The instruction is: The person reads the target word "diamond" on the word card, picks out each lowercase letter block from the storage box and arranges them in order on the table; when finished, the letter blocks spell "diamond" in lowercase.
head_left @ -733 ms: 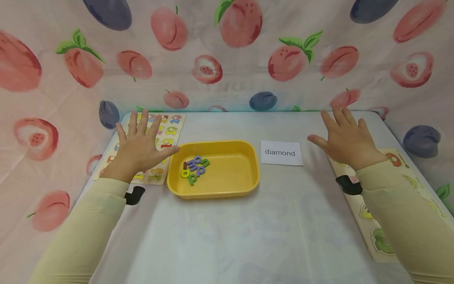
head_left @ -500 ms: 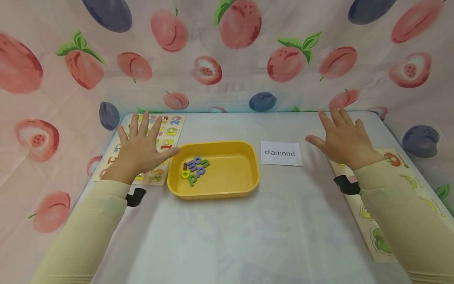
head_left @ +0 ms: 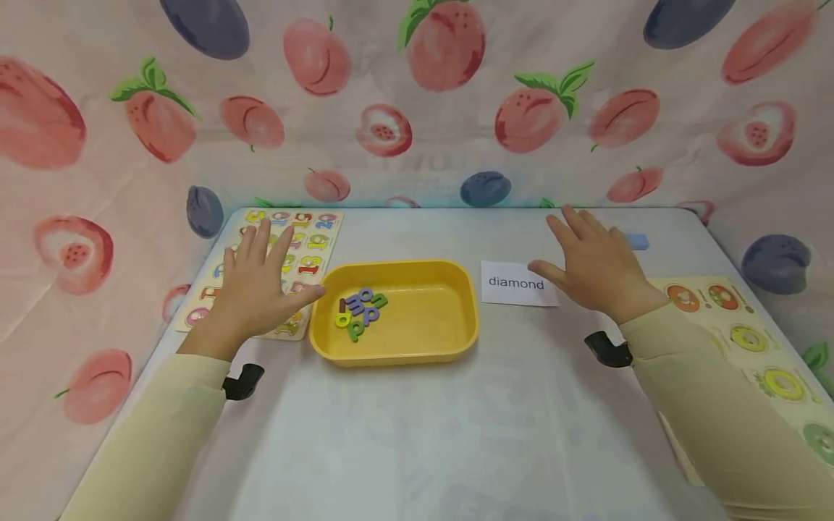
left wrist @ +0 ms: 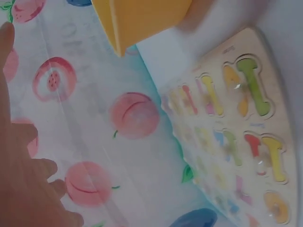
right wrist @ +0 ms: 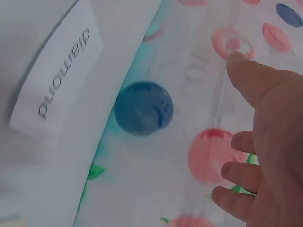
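Note:
My left hand [head_left: 257, 289] is spread over the wooden number puzzle board [head_left: 311, 250], its thumb near the left rim of a yellow tray [head_left: 423, 350]. Inside that tray, at its left end, lie several small plastic letters [head_left: 355, 307] in purple, green, yellow and dark red. To the right, my right hand [head_left: 593, 268] hovers with fingers spread and holds nothing. Its thumb tip overlaps the edge of a white card [head_left: 515, 295] printed "diamond" in the head view. The right wrist view shows the card [right wrist: 71, 66] well away from the fingers.
A wooden fruit-and-vegetable puzzle board [head_left: 736, 311] lies at the right, partly under my right forearm. Behind my right hand a small blue block [head_left: 637, 242] shows at the back of the white table [head_left: 404, 441]. A peach-print cloth [head_left: 417, 166] hangs along the back and sides.
My right hand has moved left toward the card, uncovering the blue block and more of the right board. My left hand has dropped slightly lower in view. Tray and letters stay put.

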Available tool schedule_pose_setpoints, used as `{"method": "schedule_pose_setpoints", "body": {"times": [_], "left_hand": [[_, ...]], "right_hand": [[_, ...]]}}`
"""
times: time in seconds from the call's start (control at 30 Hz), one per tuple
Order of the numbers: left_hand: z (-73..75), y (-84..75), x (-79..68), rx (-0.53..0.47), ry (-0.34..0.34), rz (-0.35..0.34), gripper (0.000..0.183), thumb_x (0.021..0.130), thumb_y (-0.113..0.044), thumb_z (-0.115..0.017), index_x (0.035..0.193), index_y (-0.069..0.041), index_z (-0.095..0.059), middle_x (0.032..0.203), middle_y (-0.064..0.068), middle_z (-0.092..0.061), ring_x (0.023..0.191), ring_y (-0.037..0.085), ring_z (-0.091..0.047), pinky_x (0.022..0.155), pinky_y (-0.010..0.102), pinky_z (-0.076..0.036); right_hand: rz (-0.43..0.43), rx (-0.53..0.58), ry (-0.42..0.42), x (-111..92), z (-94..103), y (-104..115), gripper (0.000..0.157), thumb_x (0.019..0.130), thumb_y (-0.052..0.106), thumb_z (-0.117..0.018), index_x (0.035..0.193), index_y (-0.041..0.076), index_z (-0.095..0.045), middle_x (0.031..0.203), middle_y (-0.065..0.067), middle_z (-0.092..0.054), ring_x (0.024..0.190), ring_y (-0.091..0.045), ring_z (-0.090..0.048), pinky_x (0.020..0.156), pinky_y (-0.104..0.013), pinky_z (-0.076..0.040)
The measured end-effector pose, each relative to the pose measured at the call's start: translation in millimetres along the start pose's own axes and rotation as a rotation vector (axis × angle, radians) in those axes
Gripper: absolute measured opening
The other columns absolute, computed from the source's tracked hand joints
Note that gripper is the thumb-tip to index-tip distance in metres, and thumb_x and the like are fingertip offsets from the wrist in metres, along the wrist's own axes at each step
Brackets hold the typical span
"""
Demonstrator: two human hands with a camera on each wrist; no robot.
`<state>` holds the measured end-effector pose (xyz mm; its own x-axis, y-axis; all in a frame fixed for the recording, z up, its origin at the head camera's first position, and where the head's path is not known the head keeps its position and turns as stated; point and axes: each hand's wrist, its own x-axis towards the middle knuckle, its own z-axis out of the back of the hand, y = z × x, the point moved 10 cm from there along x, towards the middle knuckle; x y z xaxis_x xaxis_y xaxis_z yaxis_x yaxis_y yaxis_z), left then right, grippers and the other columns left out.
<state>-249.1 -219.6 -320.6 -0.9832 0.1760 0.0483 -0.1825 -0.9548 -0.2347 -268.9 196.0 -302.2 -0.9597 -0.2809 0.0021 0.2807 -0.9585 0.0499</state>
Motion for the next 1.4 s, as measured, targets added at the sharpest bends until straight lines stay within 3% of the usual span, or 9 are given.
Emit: {"method": "schedule_pose_setpoints", "body": {"times": [0.37,0.53,0.87,1.07,1.4], "left_hand": [[-22.6,15.1,-26.3,-0.228,0.023,0.025,0.101,0.085,-0.058,-0.073,0.161,-0.014,-0.022,0.166,0.019,-0.008,0.147,0.049,-0.011,0.105,0.077,-0.022],[-34.2,17.3,-35.6,-0.28,0.054,0.015,0.093,0.084,-0.051,-0.077,0.157,-0.013,-0.034,0.163,0.019,-0.021,0.146,0.046,-0.019,0.109,0.072,-0.022],[-58.3,15.7,-44.6,-0.37,0.093,0.007,0.079,0.085,-0.037,-0.081,0.151,-0.013,-0.045,0.158,0.013,-0.037,0.143,0.041,-0.029,0.112,0.065,-0.025],[-67.4,14.5,-45.3,-0.369,0.107,0.005,0.073,0.087,-0.038,-0.078,0.15,-0.016,-0.048,0.153,0.011,-0.044,0.141,0.04,-0.033,0.112,0.064,-0.028],[-80.8,18.3,-48.6,-0.419,0.183,0.07,0.069,0.091,-0.042,-0.073,0.151,-0.02,-0.047,0.153,0.01,-0.045,0.142,0.038,-0.033,0.111,0.066,-0.028]], "right_hand": [[0.163,0.108,-0.062,17.5,-18.7,57.1,0.08,0.093,0.043,-0.07,0.151,-0.003,-0.038,0.154,-0.026,-0.036,0.139,-0.044,-0.036,0.112,-0.058,-0.032],[0.236,0.196,-0.056,22.0,-28.5,85.5,0.078,0.092,0.041,-0.073,0.149,-0.002,-0.042,0.152,-0.024,-0.041,0.136,-0.043,-0.041,0.11,-0.058,-0.036],[0.314,0.397,0.052,22.0,-47.2,149.4,0.073,0.091,0.036,-0.076,0.147,0.0,-0.046,0.15,-0.017,-0.046,0.138,-0.036,-0.042,0.115,-0.047,-0.032],[0.392,0.37,0.08,22.8,-57.9,184.2,0.068,0.091,0.034,-0.075,0.145,0.0,-0.049,0.145,-0.016,-0.052,0.136,-0.033,-0.045,0.115,-0.044,-0.033],[0.458,0.408,0.171,26.7,-84.9,224.0,0.062,0.093,0.032,-0.074,0.145,0.006,-0.051,0.143,-0.01,-0.055,0.133,-0.028,-0.049,0.114,-0.04,-0.036]]}}
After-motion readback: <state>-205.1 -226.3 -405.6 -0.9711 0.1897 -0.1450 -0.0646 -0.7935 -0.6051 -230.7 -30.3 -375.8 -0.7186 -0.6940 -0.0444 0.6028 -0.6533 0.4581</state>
